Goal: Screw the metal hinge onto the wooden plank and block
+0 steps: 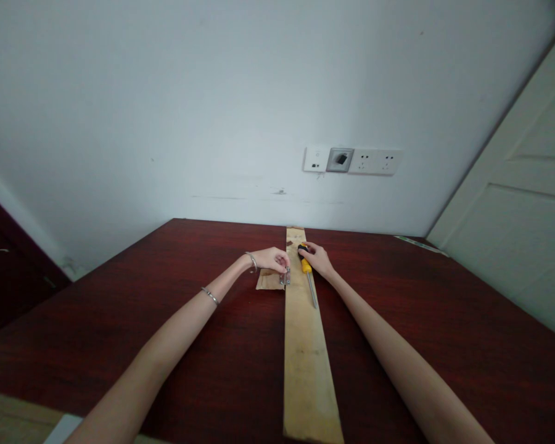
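Note:
A long pale wooden board (305,364) runs away from me down the middle of the dark red table. My left hand (272,258), with bracelets on the wrist and forearm, pinches a small metal hinge (284,278) at the board's left edge. Under that hand lies a piece of brown cardboard or paper (269,281). My right hand (320,259) has its fingers closed on the black and yellow handle of a screwdriver (307,266). The screwdriver's shaft points back toward me over the board, with its tip near the right edge.
The table (203,246) meets a white wall (235,123) carrying a row of sockets (374,161). At the right stands a white panelled door (527,203). A thin strip (420,245) lies at the far right table edge. Pale material (13,419) shows at the lower left.

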A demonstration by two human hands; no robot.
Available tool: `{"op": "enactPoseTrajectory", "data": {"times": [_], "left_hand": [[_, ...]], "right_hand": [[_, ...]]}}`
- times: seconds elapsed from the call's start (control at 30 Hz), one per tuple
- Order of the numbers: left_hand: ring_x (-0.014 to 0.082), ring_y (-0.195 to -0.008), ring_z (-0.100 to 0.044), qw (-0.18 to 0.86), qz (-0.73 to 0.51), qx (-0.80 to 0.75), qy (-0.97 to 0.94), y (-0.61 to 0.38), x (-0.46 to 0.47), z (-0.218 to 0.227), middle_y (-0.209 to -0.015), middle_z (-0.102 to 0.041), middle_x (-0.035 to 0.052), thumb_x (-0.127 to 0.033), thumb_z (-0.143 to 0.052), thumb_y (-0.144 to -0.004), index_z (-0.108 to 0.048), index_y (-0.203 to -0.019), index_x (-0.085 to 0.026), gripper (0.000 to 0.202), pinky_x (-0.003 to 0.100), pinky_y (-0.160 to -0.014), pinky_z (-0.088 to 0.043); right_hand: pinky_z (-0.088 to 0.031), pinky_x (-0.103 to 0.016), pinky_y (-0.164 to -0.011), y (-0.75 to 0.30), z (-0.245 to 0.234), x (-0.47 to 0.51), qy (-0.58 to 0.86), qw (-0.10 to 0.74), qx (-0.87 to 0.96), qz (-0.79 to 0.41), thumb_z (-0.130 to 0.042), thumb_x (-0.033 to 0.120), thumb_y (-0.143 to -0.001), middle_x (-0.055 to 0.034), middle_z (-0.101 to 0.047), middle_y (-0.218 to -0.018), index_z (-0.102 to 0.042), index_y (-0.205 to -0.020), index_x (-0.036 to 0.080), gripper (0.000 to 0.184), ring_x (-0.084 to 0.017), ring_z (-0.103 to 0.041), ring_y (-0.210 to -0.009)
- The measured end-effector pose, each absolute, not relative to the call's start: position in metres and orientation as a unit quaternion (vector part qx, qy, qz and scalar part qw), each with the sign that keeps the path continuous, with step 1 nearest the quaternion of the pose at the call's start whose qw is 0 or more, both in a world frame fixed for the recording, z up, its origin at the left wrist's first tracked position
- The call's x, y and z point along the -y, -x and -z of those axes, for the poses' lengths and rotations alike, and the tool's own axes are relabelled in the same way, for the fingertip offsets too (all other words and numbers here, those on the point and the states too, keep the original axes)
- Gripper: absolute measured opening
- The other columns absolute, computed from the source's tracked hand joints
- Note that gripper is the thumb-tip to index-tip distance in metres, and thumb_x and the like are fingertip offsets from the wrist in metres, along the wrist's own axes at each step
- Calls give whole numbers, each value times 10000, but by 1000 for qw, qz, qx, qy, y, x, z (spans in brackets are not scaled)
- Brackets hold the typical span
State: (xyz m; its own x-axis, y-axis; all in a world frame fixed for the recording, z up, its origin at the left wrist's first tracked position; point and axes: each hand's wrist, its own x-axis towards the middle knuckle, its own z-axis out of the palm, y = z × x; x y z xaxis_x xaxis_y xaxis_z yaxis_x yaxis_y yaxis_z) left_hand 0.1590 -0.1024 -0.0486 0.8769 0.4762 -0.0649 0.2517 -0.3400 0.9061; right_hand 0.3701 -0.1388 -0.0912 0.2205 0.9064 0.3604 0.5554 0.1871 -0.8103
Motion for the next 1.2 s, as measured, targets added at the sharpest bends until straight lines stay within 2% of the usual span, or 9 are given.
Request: {"op": "enactPoseTrajectory", "data": {"times": [0.27, 0.47, 0.73, 0.9, 1.0, 1.1, 1.2], "left_hand": [[89, -576, -588, 558, -78, -273, -780, -156, 96, 53, -682, -689, 12, -243, -828, -596, -649, -798, -113, 299, 210, -583, -428], [84, -574, -583, 539, -75, -284, -789, -152, 96, 49, -673, -686, 11, -296, -840, -578, -667, -755, -120, 304, 193, -550, -411], [88, -551, -567, 519, -42, -288, -804, -142, 93, 44, -636, -673, 9, -320, -862, -522, -693, -737, -130, 333, 196, -526, -395], [78, -525, -527, 457, -3, -324, -829, -134, 94, 35, -582, -636, -7, -360, -844, -525, -683, -679, -129, 321, 185, -495, -357], [84, -534, -528, 432, 22, -349, -831, -126, 91, 32, -573, -626, -15, -384, -830, -524, -680, -672, -141, 322, 183, -493, -355], [97, -557, -544, 422, 32, -359, -832, -121, 87, 32, -585, -631, -7, -409, -820, -529, -684, -678, -147, 331, 182, -492, -348], [91, -538, -521, 416, 39, -346, -840, -118, 83, 35, -571, -617, -7, -437, -809, -545, -696, -694, -147, 346, 181, -477, -313]], "right_hand": [[-475, -297, -702, -371, 89, 137, 627, 452, 605, -192, -691, 371, -668, 13, -627, -710, -625, -1165, 146, 549, -155, -594, -687], [-476, -288, -696, -374, 86, 137, 627, 429, 618, -203, -729, 367, -649, 19, -619, -739, -573, -1222, 152, 631, -150, -607, -710], [-485, -309, -737, -373, 80, 141, 622, 402, 644, -192, -753, 381, -642, -10, -634, -804, -525, -1275, 137, 715, -165, -613, -749], [-473, -336, -786, -372, 76, 143, 611, 392, 669, -161, -757, 410, -635, -37, -649, -882, -540, -1275, 161, 720, -180, -606, -789], [-441, -389, -866, -371, 69, 146, 603, 391, 684, -127, -755, 388, -626, -53, -642, -918, -589, -1226, 178, 658, -213, -589, -858], [-377, -415, -957, -368, 55, 151, 584, 393, 704, -93, -695, 327, -683, -84, -639, -969, -683, -1072, 183, 415, -245, -560, -969], [-402, -372, -914, -363, 41, 157, 558, 380, 731, -94, -619, 265, -734, -86, -668, -931, -738, -885, 180, 210, -233, -579, -925]]}}
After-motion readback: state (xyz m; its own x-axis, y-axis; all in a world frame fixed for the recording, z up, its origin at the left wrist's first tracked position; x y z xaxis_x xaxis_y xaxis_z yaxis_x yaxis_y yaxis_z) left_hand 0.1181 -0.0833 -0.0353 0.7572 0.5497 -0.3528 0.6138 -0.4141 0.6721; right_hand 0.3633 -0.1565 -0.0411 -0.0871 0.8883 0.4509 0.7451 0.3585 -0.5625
